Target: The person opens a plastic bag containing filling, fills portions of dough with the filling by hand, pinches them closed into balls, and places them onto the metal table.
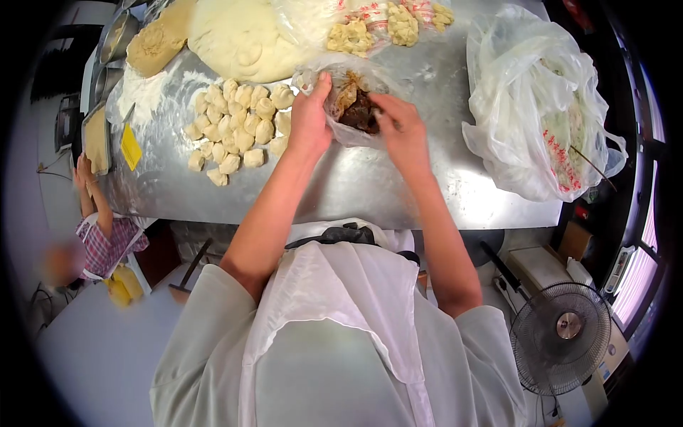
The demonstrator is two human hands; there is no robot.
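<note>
A clear plastic bag (348,134) lies open on the steel table, with a dark brown paste-like filling (358,116) and a lighter brown crumpled piece (351,89) inside. My left hand (311,117) grips the bag's left side, thumb pointing up. On the opposite side, my right hand (403,132) has its fingers closed at the bag's edge, right against the dark filling; whether some filling is between the fingertips is hard to make out. Several small dough pieces (231,124) sit in a cluster left of my left hand.
Beyond the bag spreads a large dough sheet (238,39), beside a tan dough slab (160,43). Lumpy dough chunks (350,37) lie on plastic at the back. A big white plastic bag (537,107) stands right; a fan (562,334) is below. Another person (107,238) works at far left.
</note>
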